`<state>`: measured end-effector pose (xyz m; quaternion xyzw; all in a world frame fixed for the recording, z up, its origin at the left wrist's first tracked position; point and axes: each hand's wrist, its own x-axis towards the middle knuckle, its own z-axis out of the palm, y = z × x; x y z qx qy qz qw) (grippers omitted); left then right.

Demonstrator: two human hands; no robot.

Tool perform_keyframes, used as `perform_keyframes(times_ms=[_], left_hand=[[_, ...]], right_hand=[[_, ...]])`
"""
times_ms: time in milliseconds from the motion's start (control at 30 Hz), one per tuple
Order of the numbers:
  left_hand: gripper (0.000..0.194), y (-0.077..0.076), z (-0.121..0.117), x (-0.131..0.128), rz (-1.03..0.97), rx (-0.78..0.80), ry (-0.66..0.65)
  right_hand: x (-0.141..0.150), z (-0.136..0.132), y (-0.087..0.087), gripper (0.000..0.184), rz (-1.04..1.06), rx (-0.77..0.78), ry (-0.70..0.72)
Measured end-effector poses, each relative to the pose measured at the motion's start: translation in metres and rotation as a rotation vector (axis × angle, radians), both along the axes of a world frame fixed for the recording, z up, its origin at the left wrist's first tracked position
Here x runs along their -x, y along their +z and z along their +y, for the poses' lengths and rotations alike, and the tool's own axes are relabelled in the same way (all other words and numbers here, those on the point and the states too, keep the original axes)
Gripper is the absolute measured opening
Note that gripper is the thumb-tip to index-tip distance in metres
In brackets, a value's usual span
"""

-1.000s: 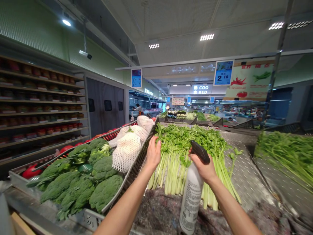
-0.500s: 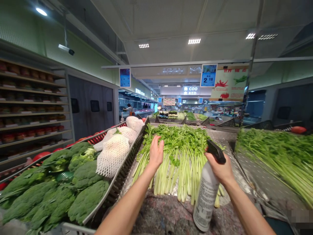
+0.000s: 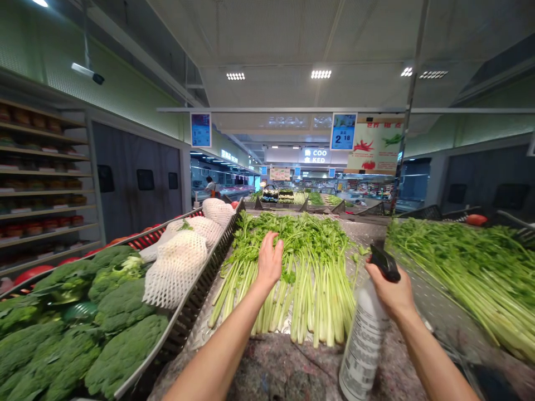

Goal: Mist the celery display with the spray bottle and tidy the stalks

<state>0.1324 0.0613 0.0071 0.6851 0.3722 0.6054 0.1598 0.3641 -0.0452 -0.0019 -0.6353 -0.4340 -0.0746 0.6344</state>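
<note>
My right hand (image 3: 392,289) is closed around the neck of a pale spray bottle (image 3: 363,342) with a black trigger head (image 3: 384,263). The bottle hangs upright over the front right of the celery. My left hand (image 3: 270,259) reaches over the middle of the celery (image 3: 317,289), fingers apart and slightly curled, holding nothing. Whether its fingertips touch the leaves, I cannot tell. The celery lies in a row, leaves at the back and pale stalks toward me. A grey, mottled cloth (image 3: 288,370) lies along the front edge of the display.
On the left, a black crate (image 3: 196,298) holds broccoli (image 3: 129,303) and produce in white foam netting (image 3: 178,262). To the right, a mirror panel (image 3: 460,289) reflects the celery. Price signs (image 3: 343,132) hang above. A person (image 3: 211,187) stands far back on the left.
The view has turned a little to the right. My right hand and the spray bottle have moved right and slightly down, away from the celery stalks. My left hand stays over the leaves.
</note>
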Motion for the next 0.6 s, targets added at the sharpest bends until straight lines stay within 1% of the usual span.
perform_keyframes(times_ms=[200, 267, 400, 500, 600], left_hand=[[0.037, -0.001, 0.002, -0.003, 0.002, 0.006, 0.003], [0.038, -0.002, 0.002, -0.003, 0.012, 0.003, 0.011], [0.039, -0.005, 0.004, 0.0, 0.032, 0.006, 0.017], [0.039, -0.008, 0.007, 0.005, 0.024, 0.007, 0.022], [0.039, -0.011, 0.01, 0.012, 0.019, 0.012, 0.039]], right_hand=[[-0.006, -0.001, -0.006, 0.031, 0.013, -0.005, -0.036], [-0.002, 0.0, -0.006, 0.03, 0.016, -0.014, 0.013], [0.009, 0.004, -0.007, 0.025, -0.008, 0.011, 0.163], [0.014, 0.01, -0.012, 0.023, 0.009, 0.026, 0.195], [0.018, 0.016, -0.021, 0.025, 0.041, 0.019, 0.21]])
